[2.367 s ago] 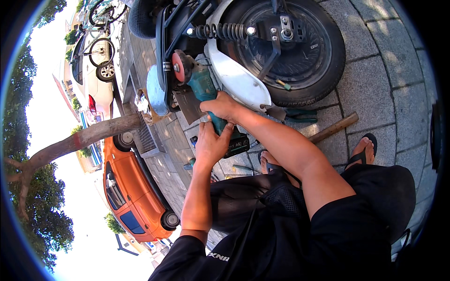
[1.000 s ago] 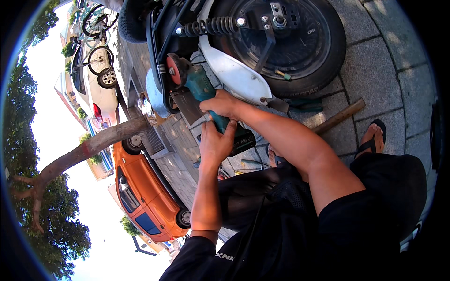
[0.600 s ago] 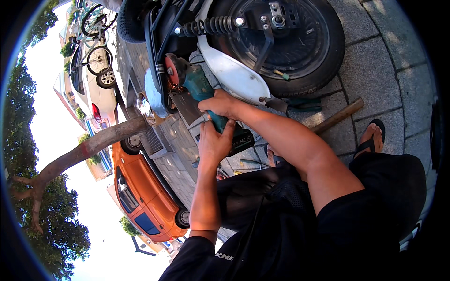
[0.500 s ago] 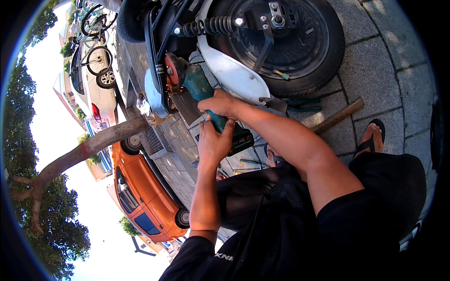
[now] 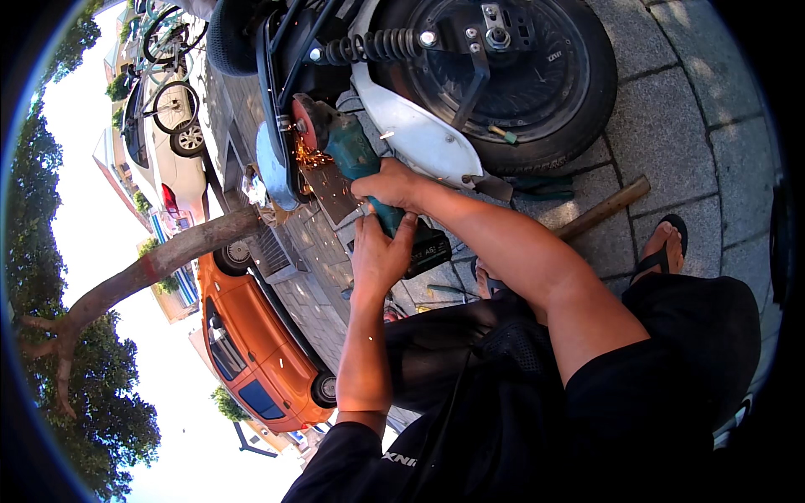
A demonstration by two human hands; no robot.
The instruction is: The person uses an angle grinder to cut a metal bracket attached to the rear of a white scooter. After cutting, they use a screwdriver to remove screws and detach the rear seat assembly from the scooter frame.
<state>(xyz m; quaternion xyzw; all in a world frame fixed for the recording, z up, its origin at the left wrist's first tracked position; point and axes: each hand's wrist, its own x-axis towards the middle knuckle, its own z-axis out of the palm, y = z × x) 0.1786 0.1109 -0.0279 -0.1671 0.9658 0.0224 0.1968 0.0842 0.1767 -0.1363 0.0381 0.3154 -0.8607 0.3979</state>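
Both hands are closed on a teal cordless angle grinder (image 5: pixel 350 144). My left hand (image 5: pixel 379 250) wraps its rear grip just ahead of the black battery (image 5: pixel 429 250). Farther forward, my right hand (image 5: pixel 392 184) grips the body near the head. A reddish disc with a guard (image 5: pixel 310 121) meets the dark tubular frame (image 5: pixel 283 126) of a scooter-like vehicle, and orange sparks (image 5: pixel 312 156) spray below the contact. Right beside the grinder is the white fender (image 5: pixel 419 138). Beyond it are a coil-spring shock absorber (image 5: pixel 373 47) and a black wheel (image 5: pixel 537 75).
On the paving right of my arms lie a wooden stick (image 5: pixel 608 205) and green-handled pliers (image 5: pixel 543 186). My sandalled foot (image 5: pixel 662 251) rests nearby. A tree trunk (image 5: pixel 168 243), an orange car (image 5: pixel 260 344), a pale car (image 5: pixel 180 159) and bicycles (image 5: pixel 174 107) stand to the left.
The sparks have become far brighter and more numerous, with some flying toward the fender and my left forearm. The grinder and both hands have barely shifted.
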